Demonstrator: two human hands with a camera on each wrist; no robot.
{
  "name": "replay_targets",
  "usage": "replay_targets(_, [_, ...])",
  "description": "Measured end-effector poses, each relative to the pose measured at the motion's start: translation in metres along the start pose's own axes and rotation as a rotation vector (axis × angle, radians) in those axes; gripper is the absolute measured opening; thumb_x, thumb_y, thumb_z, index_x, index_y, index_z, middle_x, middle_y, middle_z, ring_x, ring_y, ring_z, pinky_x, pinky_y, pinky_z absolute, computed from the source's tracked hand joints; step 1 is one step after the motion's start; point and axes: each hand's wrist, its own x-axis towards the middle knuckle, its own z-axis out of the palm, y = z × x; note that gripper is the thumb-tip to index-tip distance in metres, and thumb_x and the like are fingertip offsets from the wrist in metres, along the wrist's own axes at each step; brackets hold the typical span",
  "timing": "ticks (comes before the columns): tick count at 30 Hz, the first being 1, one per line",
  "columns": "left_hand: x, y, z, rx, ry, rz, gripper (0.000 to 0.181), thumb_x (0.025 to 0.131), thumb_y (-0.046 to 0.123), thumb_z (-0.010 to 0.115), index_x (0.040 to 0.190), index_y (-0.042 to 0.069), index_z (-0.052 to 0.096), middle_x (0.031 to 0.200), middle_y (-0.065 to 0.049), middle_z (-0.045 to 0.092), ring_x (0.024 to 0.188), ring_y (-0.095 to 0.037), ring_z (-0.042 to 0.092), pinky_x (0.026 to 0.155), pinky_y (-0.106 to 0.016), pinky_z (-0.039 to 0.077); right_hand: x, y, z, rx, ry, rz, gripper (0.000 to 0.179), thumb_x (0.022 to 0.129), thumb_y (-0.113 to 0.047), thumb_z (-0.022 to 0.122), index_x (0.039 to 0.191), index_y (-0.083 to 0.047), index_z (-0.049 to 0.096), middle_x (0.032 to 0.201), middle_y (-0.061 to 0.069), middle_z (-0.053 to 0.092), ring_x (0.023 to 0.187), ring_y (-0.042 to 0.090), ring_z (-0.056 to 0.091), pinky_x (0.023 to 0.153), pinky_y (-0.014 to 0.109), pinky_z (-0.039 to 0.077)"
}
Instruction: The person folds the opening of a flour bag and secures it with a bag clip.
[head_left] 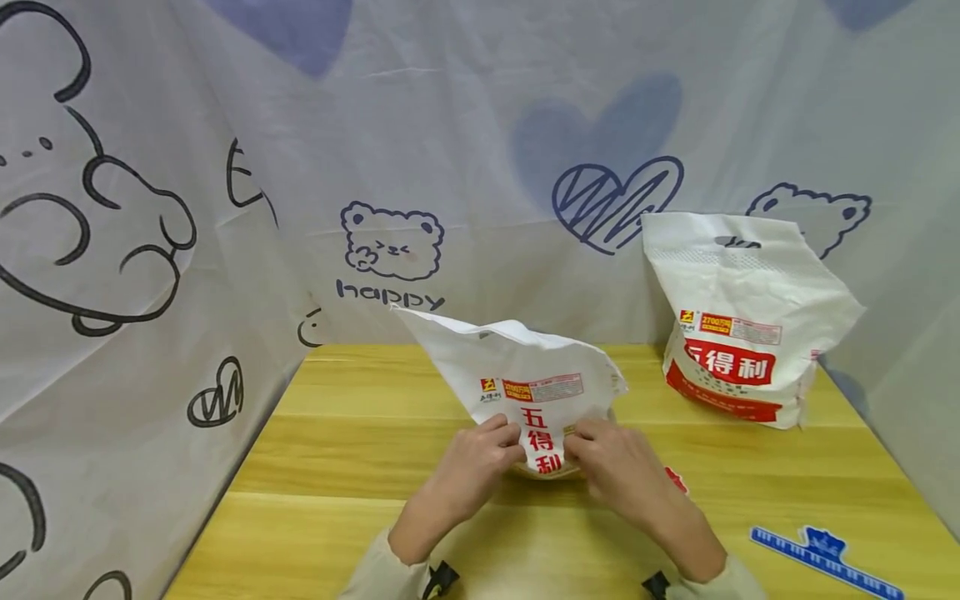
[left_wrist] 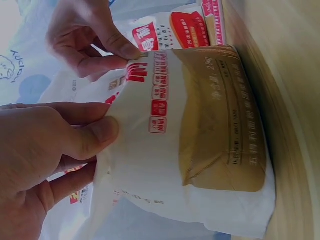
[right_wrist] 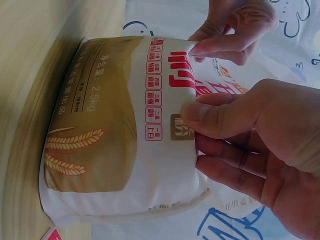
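Note:
A white flour bag (head_left: 536, 367) with red characters stands in front of me, its loose upper part flaring up and away. My left hand (head_left: 480, 458) pinches the bag's left side between thumb and fingers. On the right side, my right hand (head_left: 611, 458) pinches the plastic in the same way. In the left wrist view, the bag's lower front (left_wrist: 225, 120) looks full and carries a brown panel. The right wrist view shows wheat ears (right_wrist: 75, 150) printed on that panel, with my right thumb pressing just above the red labels.
A second white flour bag (head_left: 738, 333) with a cut-out handle stands at the back right of the wooden table (head_left: 337, 417). A blue piano-patterned strip with a tab (head_left: 825, 560) lies front right. A red piece (head_left: 677, 479) shows partly behind my right wrist. A printed curtain (head_left: 465, 150) hangs behind.

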Motion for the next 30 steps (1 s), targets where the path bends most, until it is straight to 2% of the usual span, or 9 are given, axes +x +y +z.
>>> replay_targets(5, [-0.0006, 0.0001, -0.0019, 0.007, -0.028, 0.000, 0.027, 0.070, -0.010, 0.077, 0.070, 0.015, 0.069, 0.079, 0.007, 0.057, 0.074, -0.010, 0.051, 0.057, -0.013, 0.046, 0.0012, -0.0003, -0.0010, 0.012, -0.011, 0.006, 0.031, 0.066, 0.006, 0.081, 0.074, -0.017, 0.063, 0.074, -0.007, 0.049, 0.060, 0.009, 0.040, 0.050, 0.022, 0.035])
replay_targets(12, [0.0008, 0.0005, -0.0044, 0.013, -0.041, -0.018, 0.027, 0.071, -0.011, 0.077, 0.072, 0.015, 0.071, 0.079, 0.008, 0.057, 0.074, -0.009, 0.049, 0.055, -0.012, 0.043, 0.0019, 0.0013, -0.0016, 0.048, -0.027, 0.036, 0.029, 0.068, 0.008, 0.078, 0.077, -0.017, 0.065, 0.078, -0.007, 0.054, 0.061, 0.008, 0.042, 0.051, 0.022, 0.038])
replay_targets(19, [0.0004, -0.0009, -0.0047, -0.029, -0.029, -0.045, 0.026, 0.072, -0.010, 0.079, 0.073, 0.015, 0.072, 0.079, 0.007, 0.057, 0.075, -0.010, 0.050, 0.056, -0.013, 0.044, 0.0030, 0.0042, 0.0000, 0.049, 0.013, 0.012, 0.030, 0.068, 0.006, 0.080, 0.076, -0.018, 0.064, 0.079, -0.008, 0.055, 0.061, 0.007, 0.044, 0.051, 0.021, 0.040])
replay_targets(24, [0.0007, -0.0001, -0.0060, -0.048, -0.042, -0.057, 0.027, 0.071, -0.011, 0.078, 0.076, 0.016, 0.074, 0.081, 0.008, 0.058, 0.076, -0.010, 0.051, 0.058, -0.013, 0.046, 0.0025, 0.0036, -0.0012, 0.040, 0.011, 0.026, 0.031, 0.069, 0.004, 0.084, 0.077, -0.018, 0.065, 0.080, -0.009, 0.056, 0.062, 0.007, 0.045, 0.052, 0.022, 0.042])
replay_targets(30, [0.0013, 0.0011, -0.0060, -0.045, -0.050, -0.065, 0.028, 0.072, -0.012, 0.078, 0.078, 0.015, 0.077, 0.082, 0.007, 0.059, 0.077, -0.010, 0.052, 0.060, -0.014, 0.047, 0.0012, 0.0037, -0.0009, 0.033, 0.022, 0.033, 0.032, 0.069, 0.005, 0.084, 0.078, -0.019, 0.063, 0.079, -0.009, 0.053, 0.062, 0.007, 0.041, 0.052, 0.019, 0.039])
